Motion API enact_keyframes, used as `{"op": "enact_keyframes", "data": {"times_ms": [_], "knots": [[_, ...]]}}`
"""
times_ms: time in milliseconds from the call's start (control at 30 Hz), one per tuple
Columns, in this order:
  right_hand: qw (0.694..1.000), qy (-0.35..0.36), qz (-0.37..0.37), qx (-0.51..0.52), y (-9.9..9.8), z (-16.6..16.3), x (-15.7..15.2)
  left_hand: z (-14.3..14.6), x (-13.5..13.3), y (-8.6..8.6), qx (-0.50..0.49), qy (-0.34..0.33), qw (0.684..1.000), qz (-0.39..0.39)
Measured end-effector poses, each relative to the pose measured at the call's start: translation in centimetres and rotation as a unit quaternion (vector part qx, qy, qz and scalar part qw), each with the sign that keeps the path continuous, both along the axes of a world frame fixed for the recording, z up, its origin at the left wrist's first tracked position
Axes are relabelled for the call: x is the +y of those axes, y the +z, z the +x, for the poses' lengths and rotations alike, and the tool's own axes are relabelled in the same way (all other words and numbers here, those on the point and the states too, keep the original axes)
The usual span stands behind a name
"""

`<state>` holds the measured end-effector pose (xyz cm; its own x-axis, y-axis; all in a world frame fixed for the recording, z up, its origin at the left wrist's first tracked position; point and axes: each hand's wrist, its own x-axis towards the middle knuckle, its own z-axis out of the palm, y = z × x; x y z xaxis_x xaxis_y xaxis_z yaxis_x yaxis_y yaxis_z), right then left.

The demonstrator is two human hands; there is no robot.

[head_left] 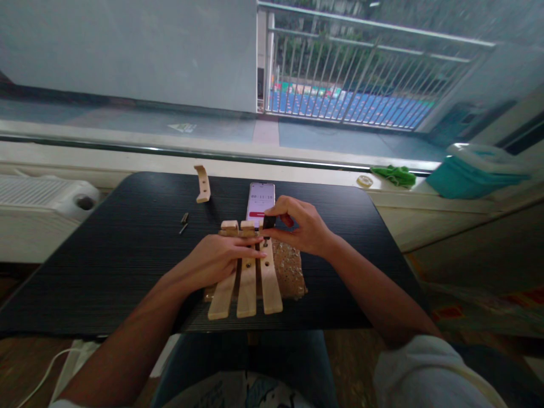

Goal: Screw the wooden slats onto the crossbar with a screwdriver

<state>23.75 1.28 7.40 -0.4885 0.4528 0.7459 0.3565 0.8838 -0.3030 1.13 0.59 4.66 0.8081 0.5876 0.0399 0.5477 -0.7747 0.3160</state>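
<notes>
My right hand (305, 226) pinches the black handle of a short screwdriver (269, 222). Its tip points down at a screw near the upper hole of the rightmost curved wooden piece (272, 292). Fingers stretched out, my left hand (221, 255) lies flat across the wooden pieces and presses on them. A middle wooden piece (246, 297) and a left one (221, 300) lie side by side with it, their curved ends away from me. Under their far ends runs a wooden crosspiece (236, 233), partly hidden by my left hand. A brown speckled block (291, 272) in clear wrap supports them.
Behind the pieces lies a phone (261, 195) showing a timer. Another curved wooden piece (203, 184) with two holes stands at the table's far left, and several loose screws (184, 218) lie nearer. The black table (127, 255) meets a window sill holding tape (364, 181) and a green cloth (395, 176).
</notes>
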Motion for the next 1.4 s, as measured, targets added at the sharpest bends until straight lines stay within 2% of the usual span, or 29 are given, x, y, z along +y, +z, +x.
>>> {"op": "enact_keyframes", "data": {"times_ms": [400,667,1000,1167,1400], "knots": [[1.000,0.001,-0.013,-0.003,-0.1,-0.1,-0.1,0.0,0.0,0.1,-0.006,0.001,1.000,-0.012],[0.999,0.036,-0.005,-0.006,0.1,0.1,0.1,0.0,0.0,0.1,0.004,-0.002,1.000,-0.005],[0.988,0.098,-0.111,-0.034,0.8,0.6,0.1,0.0,0.0,0.1,0.006,0.007,1.000,-0.008],[0.980,0.080,-0.180,-0.026,0.8,0.5,-0.3,0.0,0.0,0.2,-0.006,0.003,1.000,-0.010],[0.979,0.088,-0.182,-0.012,1.1,0.3,-0.4,0.1,-0.2,0.5,0.015,0.010,1.000,-0.018]]}}
